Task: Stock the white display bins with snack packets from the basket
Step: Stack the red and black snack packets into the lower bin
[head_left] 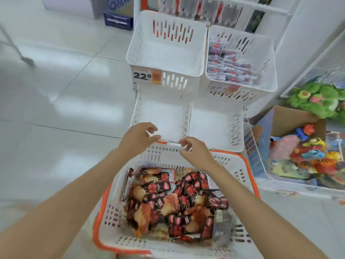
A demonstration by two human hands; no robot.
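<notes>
The snack packets are red and black with orange-brown food pictured on them. They lie heaped and overlapping in the white basket with its orange rim, right below my forearms, and one greyish packet sits at the near right of the heap. My left hand and right hand meet just past the basket's far wall, at the front rim of the lower left bin. Both have curled fingers, and with the blur I cannot tell whether they pinch the rim or hold nothing. The lower right bin stands beside it. Behind and higher, the upper left bin carries a price label reading 22, and the upper right bin holds rows of pale packets whose print is too small to read. The basket's near edge is cut off by the frame. To my right a cardboard box holds bright toys, with a green plush beyond it. Everything stands on a glossy floor of pale tiles.
</notes>
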